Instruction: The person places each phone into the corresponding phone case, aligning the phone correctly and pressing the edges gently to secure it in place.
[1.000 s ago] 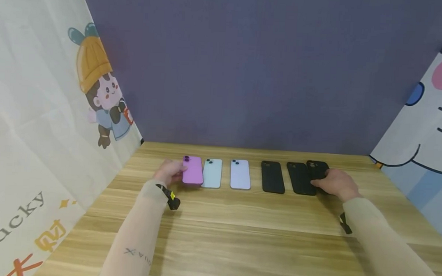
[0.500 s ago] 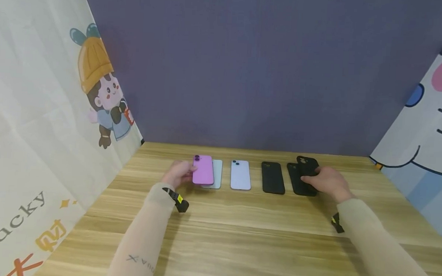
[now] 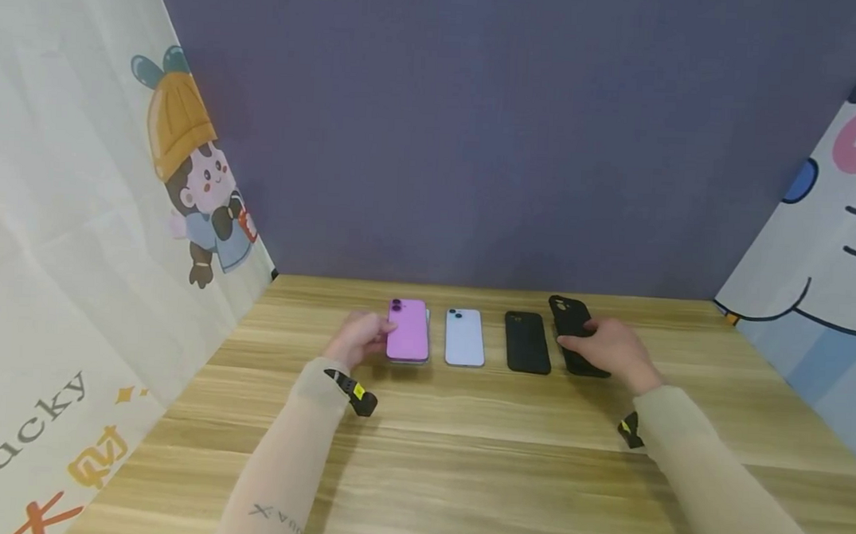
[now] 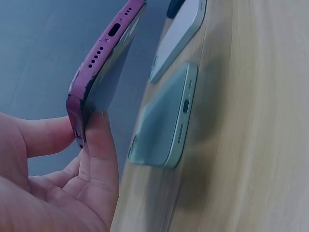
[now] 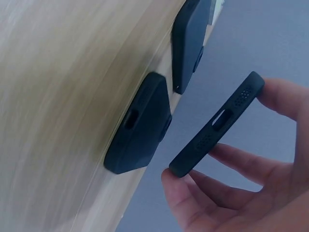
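My left hand pinches a pink phone by its left edge, thumb on the back and fingers beneath. In the left wrist view the phone is raised off the table, its charging port toward the camera. A pale green phone lies below it, nearly covered in the head view. My right hand holds a black phone case by its sides, lifted and tilted. Under that case another black case lies on the table, partly hidden in the head view.
Between the hands, a pale lavender phone and a black case lie on the wooden table. A dark panel rises behind the table's back edge. Printed cloths hang at both sides.
My left hand has carried the pink phone right, over the pale green phone. My right hand has brought the black case left and up, over the neighbouring case.
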A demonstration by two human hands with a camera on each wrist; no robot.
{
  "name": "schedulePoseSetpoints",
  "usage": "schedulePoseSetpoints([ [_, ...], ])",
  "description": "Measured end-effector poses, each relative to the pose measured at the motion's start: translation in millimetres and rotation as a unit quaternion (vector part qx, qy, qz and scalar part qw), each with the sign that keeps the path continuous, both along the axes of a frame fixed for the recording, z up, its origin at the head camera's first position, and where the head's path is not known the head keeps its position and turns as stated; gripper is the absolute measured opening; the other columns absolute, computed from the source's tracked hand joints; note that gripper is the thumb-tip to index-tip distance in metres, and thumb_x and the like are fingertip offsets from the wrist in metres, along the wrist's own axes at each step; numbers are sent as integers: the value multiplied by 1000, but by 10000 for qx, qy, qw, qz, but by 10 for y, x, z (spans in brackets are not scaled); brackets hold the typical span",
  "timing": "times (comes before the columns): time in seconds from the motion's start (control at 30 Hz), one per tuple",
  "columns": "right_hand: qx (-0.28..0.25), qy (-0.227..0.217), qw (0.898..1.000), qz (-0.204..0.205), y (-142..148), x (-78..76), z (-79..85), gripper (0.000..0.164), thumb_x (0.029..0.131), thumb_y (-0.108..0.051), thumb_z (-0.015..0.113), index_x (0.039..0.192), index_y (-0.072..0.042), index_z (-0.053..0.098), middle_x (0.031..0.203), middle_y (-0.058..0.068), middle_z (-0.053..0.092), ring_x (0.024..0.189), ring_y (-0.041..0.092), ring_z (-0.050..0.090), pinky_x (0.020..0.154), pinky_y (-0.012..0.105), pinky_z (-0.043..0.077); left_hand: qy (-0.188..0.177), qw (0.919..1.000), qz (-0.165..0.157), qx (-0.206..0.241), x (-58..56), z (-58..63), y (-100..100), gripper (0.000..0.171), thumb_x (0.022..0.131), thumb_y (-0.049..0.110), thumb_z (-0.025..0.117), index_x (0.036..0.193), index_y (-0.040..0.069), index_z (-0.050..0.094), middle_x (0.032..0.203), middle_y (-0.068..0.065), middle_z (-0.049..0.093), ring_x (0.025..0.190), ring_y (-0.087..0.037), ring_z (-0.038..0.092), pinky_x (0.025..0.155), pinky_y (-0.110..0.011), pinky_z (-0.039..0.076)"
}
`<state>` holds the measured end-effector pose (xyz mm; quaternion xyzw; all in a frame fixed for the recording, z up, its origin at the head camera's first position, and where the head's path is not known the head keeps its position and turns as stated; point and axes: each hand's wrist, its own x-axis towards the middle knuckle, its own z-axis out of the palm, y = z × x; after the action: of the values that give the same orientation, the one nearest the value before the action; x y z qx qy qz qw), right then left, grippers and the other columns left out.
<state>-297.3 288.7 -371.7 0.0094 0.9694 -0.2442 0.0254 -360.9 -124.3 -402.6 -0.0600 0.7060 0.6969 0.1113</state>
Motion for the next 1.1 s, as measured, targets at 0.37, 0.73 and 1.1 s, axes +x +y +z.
schedulePoseSetpoints([
  [0.37,-313,252,9992,84,-155,37,9,91,94,-63,60,145,10,45,148,37,41,128,55,46,99,65,43,86,9998,-161,61,66,13,204,23,91,-4,62,112,-13,62,92,-14,68,79,-21,68,89,-41,58],
  [0.73,-477,354,9981,176,-328,81,38,89,94,-62,61,145,10,46,145,36,45,127,53,48,99,63,45,111,9992,-243,284,158,-6,368,16,90,-5,62,105,-10,64,85,-12,68,73,-20,68,78,-37,60],
  [1.1,-719,411,9963,243,-459,83,-7,85,94,-59,63,143,10,48,142,33,51,125,50,53,97,60,48,184,9988,-332,306,161,-77,475,22,88,-5,65,110,-10,63,91,-14,69,79,-21,68,83,-38,59],
])
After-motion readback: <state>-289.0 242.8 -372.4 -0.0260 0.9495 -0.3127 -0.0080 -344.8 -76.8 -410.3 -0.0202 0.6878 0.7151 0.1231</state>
